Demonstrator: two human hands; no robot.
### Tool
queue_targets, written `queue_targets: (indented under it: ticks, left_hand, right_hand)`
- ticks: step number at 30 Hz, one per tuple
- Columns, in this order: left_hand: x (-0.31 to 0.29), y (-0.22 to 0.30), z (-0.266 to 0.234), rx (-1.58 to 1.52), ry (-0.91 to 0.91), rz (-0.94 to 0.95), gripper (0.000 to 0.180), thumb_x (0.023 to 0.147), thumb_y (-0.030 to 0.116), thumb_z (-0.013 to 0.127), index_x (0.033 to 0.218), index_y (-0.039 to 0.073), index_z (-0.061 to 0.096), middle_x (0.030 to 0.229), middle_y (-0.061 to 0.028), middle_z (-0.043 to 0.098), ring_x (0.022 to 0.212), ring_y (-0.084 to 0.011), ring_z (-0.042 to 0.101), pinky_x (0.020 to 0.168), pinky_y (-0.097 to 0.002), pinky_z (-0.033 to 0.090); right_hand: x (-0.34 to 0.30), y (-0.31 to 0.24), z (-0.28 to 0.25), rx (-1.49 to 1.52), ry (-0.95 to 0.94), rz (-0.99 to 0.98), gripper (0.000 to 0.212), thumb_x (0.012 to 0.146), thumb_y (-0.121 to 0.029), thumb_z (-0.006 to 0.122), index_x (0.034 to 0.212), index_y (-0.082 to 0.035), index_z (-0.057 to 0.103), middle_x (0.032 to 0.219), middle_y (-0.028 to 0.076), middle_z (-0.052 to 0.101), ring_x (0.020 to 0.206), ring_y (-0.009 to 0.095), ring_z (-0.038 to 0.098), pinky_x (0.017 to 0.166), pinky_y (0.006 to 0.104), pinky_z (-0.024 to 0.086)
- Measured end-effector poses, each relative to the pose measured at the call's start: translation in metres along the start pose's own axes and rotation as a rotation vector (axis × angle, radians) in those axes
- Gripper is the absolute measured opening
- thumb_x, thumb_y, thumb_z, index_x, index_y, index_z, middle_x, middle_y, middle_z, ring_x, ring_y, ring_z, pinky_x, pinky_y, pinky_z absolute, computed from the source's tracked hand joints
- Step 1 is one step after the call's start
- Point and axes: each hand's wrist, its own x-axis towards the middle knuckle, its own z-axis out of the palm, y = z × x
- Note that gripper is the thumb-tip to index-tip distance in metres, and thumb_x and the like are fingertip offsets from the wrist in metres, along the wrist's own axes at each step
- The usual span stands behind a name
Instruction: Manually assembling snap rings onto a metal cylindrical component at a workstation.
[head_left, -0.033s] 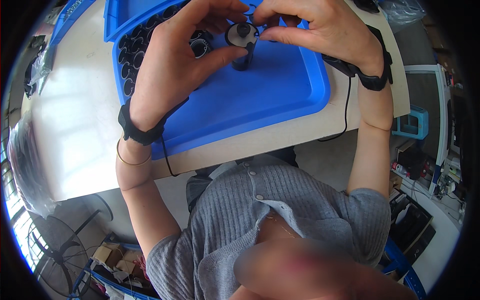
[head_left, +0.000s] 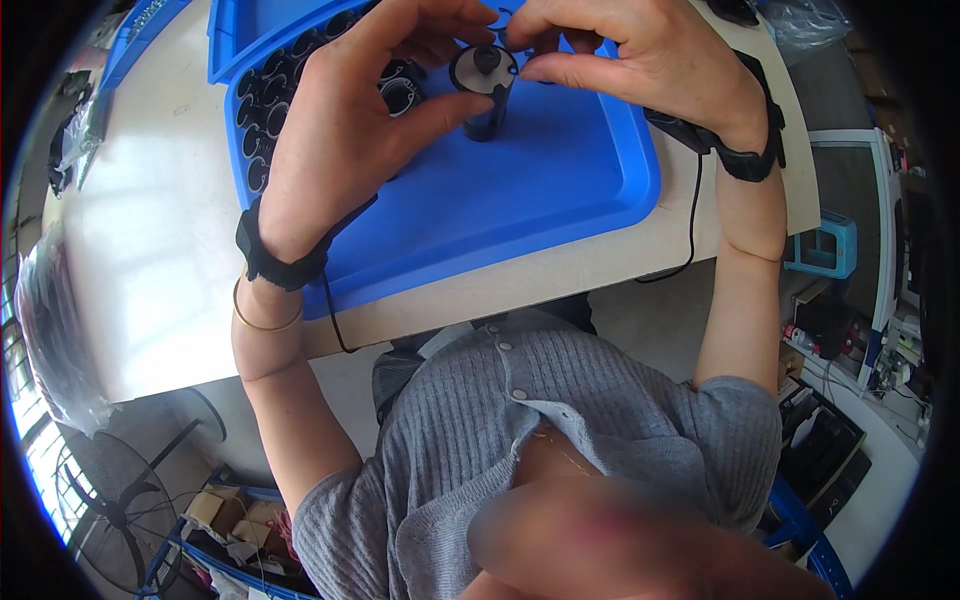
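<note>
A black cylindrical part (head_left: 486, 125) with a pale round top and a dark knob in its middle stands upright over the blue tray (head_left: 520, 200). My left hand (head_left: 360, 110) curls around it, the thumb against its near side and the fingers behind. At the right rim of its top, my right hand (head_left: 640, 60) closes thumb and forefinger in a pinch. Whatever small thing lies between those fingertips is too small to make out. Rows of black ring-shaped parts (head_left: 265, 115) fill the tray's left side, partly covered by my left hand.
The tray rests on a pale table (head_left: 150, 250). Black bands with cables circle both wrists, and one cable (head_left: 697, 215) runs over the table's front edge. Clear plastic bags (head_left: 60, 330) lie at the left edge. A blue stool (head_left: 825, 245) stands at right, a black fan (head_left: 120, 510) at lower left.
</note>
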Motion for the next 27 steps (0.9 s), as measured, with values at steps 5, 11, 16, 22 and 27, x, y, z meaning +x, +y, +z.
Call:
queue_targets:
  ticks: [5,11,16,22,27]
  left_hand:
    - [0.001,-0.001,0.000,0.036,0.013,0.023,0.049,0.080,-0.001,0.081,0.125,0.002,0.061,0.111,-0.0079,0.071,0.100,-0.0165,0.069,0.091,-0.0302,0.054]
    - [0.003,-0.018,-0.005,0.038,0.009,0.096,0.053,0.079,0.003,0.084,0.126,0.001,0.061,0.122,-0.0104,0.068,0.110,-0.0194,0.065,0.097,-0.0335,0.052]
    - [0.007,-0.033,-0.002,-0.085,0.054,0.212,0.056,0.080,0.013,0.089,0.126,-0.002,0.061,0.123,-0.0115,0.067,0.111,-0.0203,0.063,0.098,-0.0341,0.051]
    - [0.008,-0.038,-0.004,-0.148,0.082,0.210,0.049,0.084,0.014,0.087,0.123,-0.003,0.062,0.122,-0.0117,0.067,0.107,-0.0190,0.062,0.097,-0.0334,0.050]
    - [0.008,-0.037,-0.003,-0.135,0.098,0.225,0.046,0.086,0.011,0.085,0.123,-0.003,0.062,0.121,-0.0116,0.067,0.107,-0.0181,0.062,0.098,-0.0329,0.049]
  right_hand:
    - [0.000,0.001,-0.001,0.008,0.039,-0.018,0.019,0.082,-0.014,0.078,0.094,-0.002,0.071,0.080,0.011,0.071,0.067,0.029,0.067,0.063,0.0372,0.050]
    - [-0.001,-0.004,-0.005,0.103,0.010,0.236,0.022,0.084,-0.016,0.079,0.098,0.000,0.073,0.084,0.011,0.074,0.073,0.026,0.071,0.069,0.0347,0.054]
    - [-0.001,0.014,-0.005,-0.056,-0.051,0.334,0.023,0.086,-0.019,0.077,0.100,-0.001,0.073,0.088,0.015,0.074,0.082,0.029,0.072,0.075,0.0378,0.055]
    - [-0.007,0.036,0.019,-0.226,-0.430,0.487,0.028,0.084,-0.027,0.079,0.095,-0.002,0.072,0.086,0.016,0.073,0.088,0.034,0.071,0.078,0.0446,0.053]
    - [-0.010,0.040,0.035,-0.285,-0.536,0.546,0.032,0.079,-0.031,0.082,0.090,-0.004,0.069,0.084,0.015,0.071,0.089,0.034,0.070,0.079,0.0448,0.052]
